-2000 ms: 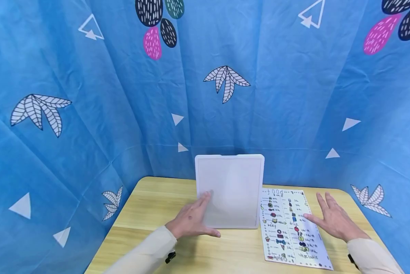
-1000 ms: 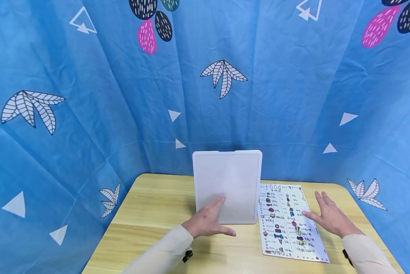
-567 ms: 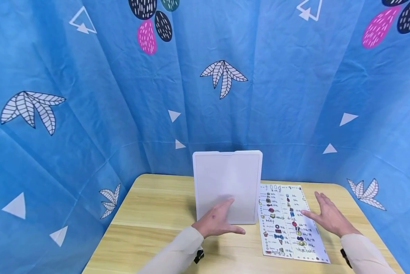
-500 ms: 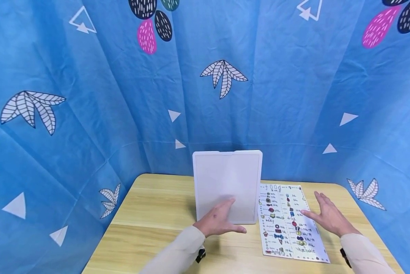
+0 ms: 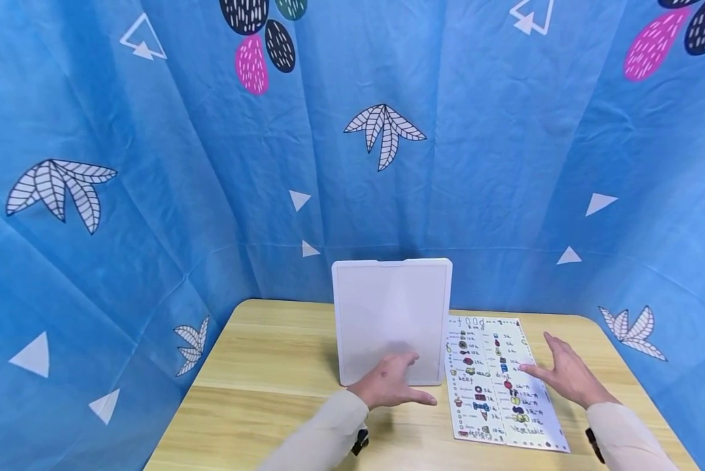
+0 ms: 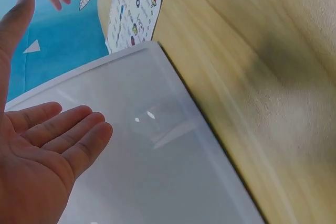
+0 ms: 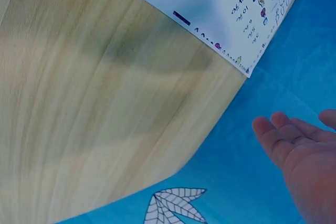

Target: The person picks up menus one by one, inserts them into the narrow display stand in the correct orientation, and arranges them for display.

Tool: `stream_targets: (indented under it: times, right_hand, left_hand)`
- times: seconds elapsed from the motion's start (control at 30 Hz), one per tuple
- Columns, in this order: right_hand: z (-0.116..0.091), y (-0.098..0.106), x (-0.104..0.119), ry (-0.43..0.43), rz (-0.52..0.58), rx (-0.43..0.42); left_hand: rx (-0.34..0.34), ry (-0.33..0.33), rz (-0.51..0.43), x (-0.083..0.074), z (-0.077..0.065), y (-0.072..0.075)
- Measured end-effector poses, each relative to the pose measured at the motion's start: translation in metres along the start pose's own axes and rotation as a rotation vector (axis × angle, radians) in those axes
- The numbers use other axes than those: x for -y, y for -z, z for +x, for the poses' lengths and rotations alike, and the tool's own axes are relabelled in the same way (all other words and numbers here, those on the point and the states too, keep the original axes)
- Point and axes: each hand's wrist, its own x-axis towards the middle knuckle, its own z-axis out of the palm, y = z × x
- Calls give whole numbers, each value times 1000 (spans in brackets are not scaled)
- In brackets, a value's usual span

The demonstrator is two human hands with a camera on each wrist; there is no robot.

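Observation:
A white rectangular board (image 5: 390,307) with a raised rim and a notch in its top edge stands at the back of the table. In front of its lower part is my left hand (image 5: 390,383), thumb apart and holding nothing; in the left wrist view its fingers (image 6: 79,140) are loosely extended over the board. Right of the board lies a hand-drawn food menu sheet (image 5: 499,386) with small coloured pictures and prices. Beside the sheet's right edge my right hand (image 5: 573,373) hovers with fingers extended and nothing in them.
The light wooden table (image 5: 240,392) has rounded back corners. A blue patterned curtain (image 5: 476,163) hangs behind and on both sides of it. Dark bands (image 5: 360,441) sit at both wrists, below the light sleeves.
My left hand has moved rightward and slightly down across the front of the board. My right hand stays nearly in place. The view has shifted slightly; board and menu sheet keep their places.

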Motion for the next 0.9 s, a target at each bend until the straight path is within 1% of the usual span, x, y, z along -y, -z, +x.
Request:
stream_targets:
  times: [0.27,0.4,0.57,0.73,0.9]
  right_hand:
    - [2,-6,-6,-47,30,16]
    - [3,-9,-9,-70,55,46]
    - [5,-12,-13,-67,69,73]
    - [6,-15,-18,-82,77,93]
    - [5,-21,-22,-108,92,117]
  left_hand:
    - [-6,43,-61,-7,5,-18]
    - [-6,56,-86,-10,8,-30]
    - [-12,88,-118,-13,10,-40]
    - [-33,128,-167,-18,14,-48]
    - [-56,141,-219,-19,19,-59]
